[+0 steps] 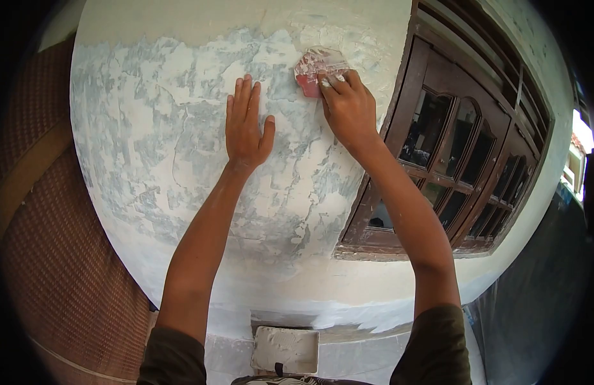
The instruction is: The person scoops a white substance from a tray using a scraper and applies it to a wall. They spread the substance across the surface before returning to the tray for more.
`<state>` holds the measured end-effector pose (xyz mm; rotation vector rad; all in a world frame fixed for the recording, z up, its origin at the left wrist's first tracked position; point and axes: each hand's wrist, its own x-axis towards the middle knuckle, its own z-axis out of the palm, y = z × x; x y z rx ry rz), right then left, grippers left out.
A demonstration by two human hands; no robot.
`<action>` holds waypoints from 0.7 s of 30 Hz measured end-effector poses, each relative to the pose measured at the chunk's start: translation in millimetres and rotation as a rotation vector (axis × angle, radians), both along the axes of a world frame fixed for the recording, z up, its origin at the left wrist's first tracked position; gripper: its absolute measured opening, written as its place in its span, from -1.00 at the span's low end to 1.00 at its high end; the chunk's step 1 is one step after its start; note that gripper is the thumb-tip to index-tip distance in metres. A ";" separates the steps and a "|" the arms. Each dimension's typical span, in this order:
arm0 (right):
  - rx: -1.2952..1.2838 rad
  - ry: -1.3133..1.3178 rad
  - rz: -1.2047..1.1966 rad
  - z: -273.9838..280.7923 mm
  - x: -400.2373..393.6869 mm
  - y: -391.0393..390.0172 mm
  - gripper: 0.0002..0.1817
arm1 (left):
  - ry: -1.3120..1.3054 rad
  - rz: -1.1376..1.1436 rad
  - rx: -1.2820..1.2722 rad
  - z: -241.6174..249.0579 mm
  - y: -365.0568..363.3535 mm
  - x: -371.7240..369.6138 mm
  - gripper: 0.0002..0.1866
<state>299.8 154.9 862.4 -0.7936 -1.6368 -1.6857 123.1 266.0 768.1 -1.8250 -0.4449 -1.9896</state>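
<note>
My left hand [247, 128] lies flat against the wall with its fingers stretched upward and holds nothing. Higher and to the right, my right hand [347, 102] grips a reddish, smeared plastic scraper [310, 82], which is pressed to the wall. Whitish filler coats the scraper's upper part, and some sticks to my right fingertips. Around both hands the wall [194, 141] carries patchy white filler over a grey-blue layer. Above the patchy area its surface is cream coloured.
A dark brown wooden window [438, 147] with glass panes is close to my right arm. Below, a rectangular tray [286, 350] with whitish paste stands near my body. A woven brown panel [66, 256] borders the left, and a dark sheet [534, 282] hangs at right.
</note>
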 end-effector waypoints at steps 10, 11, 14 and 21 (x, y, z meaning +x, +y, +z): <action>-0.182 -0.089 0.054 -71.6 1.0 -5.9 -0.66 | -0.035 0.008 0.043 -1.8 4.7 -0.6 -0.47; -0.182 -0.085 0.053 -76.9 0.5 -10.4 -0.66 | -0.031 0.006 0.043 -2.7 4.7 -0.8 -0.47; -0.153 -0.108 0.154 -65.8 -2.1 -23.6 -0.56 | -0.040 0.012 0.039 -1.1 5.3 -0.3 -0.48; 0.072 -0.040 0.084 13.1 8.9 -4.6 -0.79 | -0.041 0.029 0.046 -2.7 1.6 0.1 -0.47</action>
